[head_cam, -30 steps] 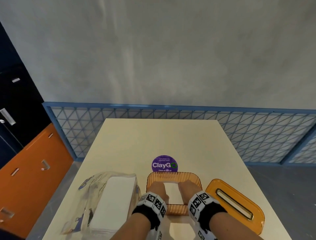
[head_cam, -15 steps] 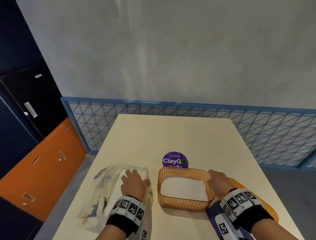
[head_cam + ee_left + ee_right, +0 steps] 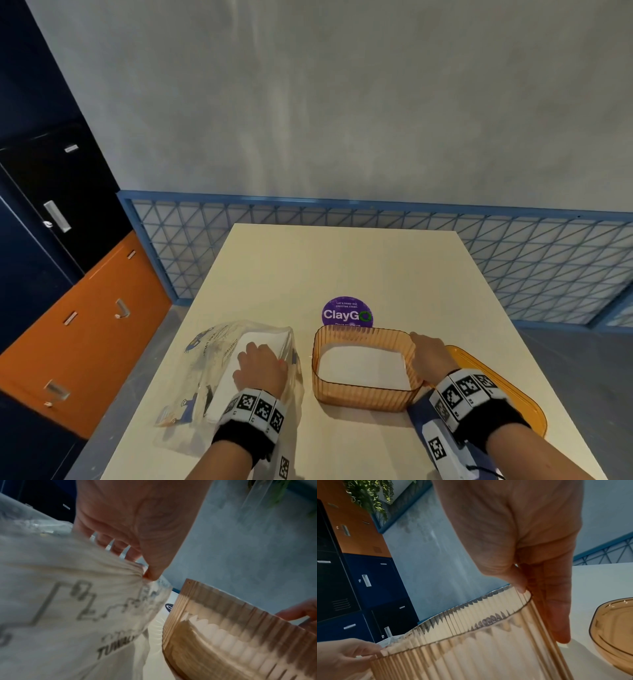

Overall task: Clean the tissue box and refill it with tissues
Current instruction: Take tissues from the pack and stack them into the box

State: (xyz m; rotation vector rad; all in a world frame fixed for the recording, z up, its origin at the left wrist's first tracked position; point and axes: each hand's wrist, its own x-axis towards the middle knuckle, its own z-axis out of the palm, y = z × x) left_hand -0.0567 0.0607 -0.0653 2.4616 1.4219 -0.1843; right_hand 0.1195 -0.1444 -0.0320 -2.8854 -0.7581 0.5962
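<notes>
The amber ribbed tissue box stands open-topped on the table, with a layer of white tissues inside. My right hand holds its right rim; in the right wrist view this hand has the thumb inside the box wall and the fingers down the outside. To the left lies a clear printed plastic pack of tissues. My left hand is on the stack in it. In the left wrist view this hand pinches the tissue stack between thumb and fingers.
The amber lid with its slot lies right of the box, partly under my right forearm, and also shows as the lid in the right wrist view. A purple round sticker sits behind the box. Orange and dark lockers stand left of the table.
A second ago both hands were inside the box on the tissues. The left hand then moved to the pack and the right to the box's right rim. They hold there now.
</notes>
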